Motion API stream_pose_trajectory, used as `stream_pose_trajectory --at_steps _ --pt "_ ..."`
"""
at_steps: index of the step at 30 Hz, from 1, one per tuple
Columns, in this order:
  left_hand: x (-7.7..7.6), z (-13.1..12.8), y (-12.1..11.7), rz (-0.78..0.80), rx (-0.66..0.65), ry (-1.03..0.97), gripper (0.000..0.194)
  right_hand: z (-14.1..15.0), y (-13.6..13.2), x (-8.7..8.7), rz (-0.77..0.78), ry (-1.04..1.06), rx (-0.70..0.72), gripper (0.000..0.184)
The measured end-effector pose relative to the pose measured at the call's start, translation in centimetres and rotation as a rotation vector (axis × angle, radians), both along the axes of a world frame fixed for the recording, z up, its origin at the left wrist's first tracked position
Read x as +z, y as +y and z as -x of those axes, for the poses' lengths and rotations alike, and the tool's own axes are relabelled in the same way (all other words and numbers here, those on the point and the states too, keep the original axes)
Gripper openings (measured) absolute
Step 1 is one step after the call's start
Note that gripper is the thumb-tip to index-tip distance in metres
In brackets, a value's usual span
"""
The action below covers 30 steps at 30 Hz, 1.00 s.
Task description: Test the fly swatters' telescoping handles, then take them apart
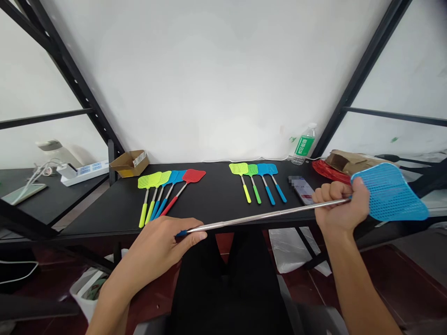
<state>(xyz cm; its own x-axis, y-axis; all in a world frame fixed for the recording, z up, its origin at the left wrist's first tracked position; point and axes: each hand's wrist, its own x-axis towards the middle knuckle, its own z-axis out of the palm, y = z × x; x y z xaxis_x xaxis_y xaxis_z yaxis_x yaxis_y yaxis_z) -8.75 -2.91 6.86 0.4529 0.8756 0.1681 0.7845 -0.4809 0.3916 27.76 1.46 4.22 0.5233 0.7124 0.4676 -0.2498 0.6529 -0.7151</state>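
A blue fly swatter [391,193] with a long, drawn-out metal rod stretches between my hands in front of the table. My left hand [160,242] closes around its blue handle, most of which is hidden by the palm. At the other end my right hand [342,204] grips the rod just below the blue mesh head, thumb pressed against it. On the table lie two rows of shorter swatters: at left several overlapping ones, yellow-green, blue and a red swatter [193,176] outermost; at right a yellow-green swatter [239,169], a green swatter [252,170] and two blue ones.
The black table [209,195] stands against a white wall. An open cardboard box [129,164] sits at its left; a water bottle [303,146], a phone [302,190] and a brown paper package [356,163] are at the right. A power strip [85,172] lies farther left, a white bin [84,293] below.
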Motion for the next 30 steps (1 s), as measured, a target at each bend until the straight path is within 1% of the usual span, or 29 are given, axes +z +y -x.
stream_pose_trajectory --at_steps 12,20,30 --pt "-0.2 -0.25 -0.02 -0.038 0.003 0.02 0.041 -0.13 0.0 -0.02 -0.002 0.045 0.038 0.059" --pt "-0.83 -0.59 0.24 -0.08 -0.01 0.042 0.044 0.2 -0.2 0.18 0.024 0.077 0.05 0.055" --pt "-0.97 -0.77 -0.02 -0.062 0.039 0.11 0.046 0.55 -0.47 0.57 0.017 0.101 0.035 0.055"
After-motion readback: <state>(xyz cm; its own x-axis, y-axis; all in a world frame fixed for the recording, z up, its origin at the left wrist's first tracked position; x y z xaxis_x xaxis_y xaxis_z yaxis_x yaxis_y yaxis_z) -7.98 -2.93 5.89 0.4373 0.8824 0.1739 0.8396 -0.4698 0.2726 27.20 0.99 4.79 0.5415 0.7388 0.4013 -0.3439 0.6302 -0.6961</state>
